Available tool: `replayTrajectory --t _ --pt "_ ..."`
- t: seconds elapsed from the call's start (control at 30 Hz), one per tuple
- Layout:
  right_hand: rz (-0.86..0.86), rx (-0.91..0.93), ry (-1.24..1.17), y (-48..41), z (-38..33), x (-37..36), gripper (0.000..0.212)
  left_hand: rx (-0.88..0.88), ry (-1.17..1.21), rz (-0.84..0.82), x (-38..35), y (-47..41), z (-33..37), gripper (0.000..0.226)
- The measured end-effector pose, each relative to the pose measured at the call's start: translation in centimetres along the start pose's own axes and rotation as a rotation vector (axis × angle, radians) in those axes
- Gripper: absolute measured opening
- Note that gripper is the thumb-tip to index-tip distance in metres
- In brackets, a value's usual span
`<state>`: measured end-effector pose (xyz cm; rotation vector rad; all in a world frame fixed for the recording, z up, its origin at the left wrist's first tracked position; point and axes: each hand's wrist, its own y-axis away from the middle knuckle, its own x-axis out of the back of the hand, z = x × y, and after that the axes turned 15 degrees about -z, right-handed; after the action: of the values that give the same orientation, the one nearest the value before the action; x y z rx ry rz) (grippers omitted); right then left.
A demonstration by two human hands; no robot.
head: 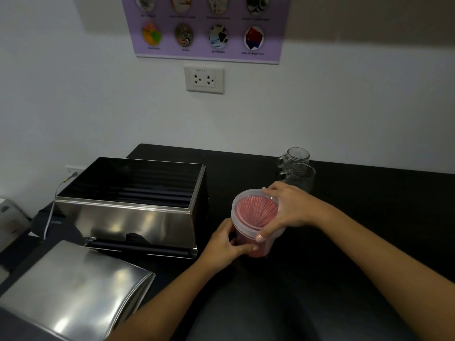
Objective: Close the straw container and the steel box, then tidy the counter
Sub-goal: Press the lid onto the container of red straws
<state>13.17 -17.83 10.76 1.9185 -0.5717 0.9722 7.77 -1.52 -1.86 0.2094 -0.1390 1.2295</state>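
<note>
Against a plain white wall, a black tabletop (357,217) runs from the left corner out to the right edge of the view. On the wall above it sit a double power socket (204,80) and, higher up, a purple poster (209,28) with oval pictures and small captions too blurred to read. A second socket (73,169) low on the left wall has a cable (53,205) hanging from it.

On the left part of the tabletop stands the steel box (128,205), its top open onto a dark ribbed interior, a black bar along its front lower edge. Its curved steel lid (73,289) lies separately, nearer the camera at the lower left. Two clear glass mugs (296,168) stand close together near the wall, to the right of centre.

Between the box and the mugs stands the straw container (253,222), a clear round plastic tub filled with upright pink straws, a clear lid (256,210) resting on its rim. The left hand (226,244) wraps around the tub's lower side from the left, thumb and fingers touching its wall. The right hand (285,207) lies over the right side of the lid, fingers curled along the far rim and the thumb pressed on the near edge. Whether the lid is fully seated cannot be told.
</note>
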Motion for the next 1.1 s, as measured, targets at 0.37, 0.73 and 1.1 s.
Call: replayTrajectory --t 0.37,0.73,1.1 --pt "-0.031 0.031 -0.088 -0.1 0.4 -0.3 0.12 0.016 -0.165 0.034 -0.1 -0.1 0.5 0.076" --pt "-0.071 0.097 -0.222 -0.1 0.9 -1.2 0.12 0.146 -0.197 0.125 -1.0 1.2 1.3 0.069" --pt "0.206 0.065 -0.381 1.4 1.0 -2.8 0.107 0.199 0.091 0.09 -1.6 5.6 1.9 0.053"
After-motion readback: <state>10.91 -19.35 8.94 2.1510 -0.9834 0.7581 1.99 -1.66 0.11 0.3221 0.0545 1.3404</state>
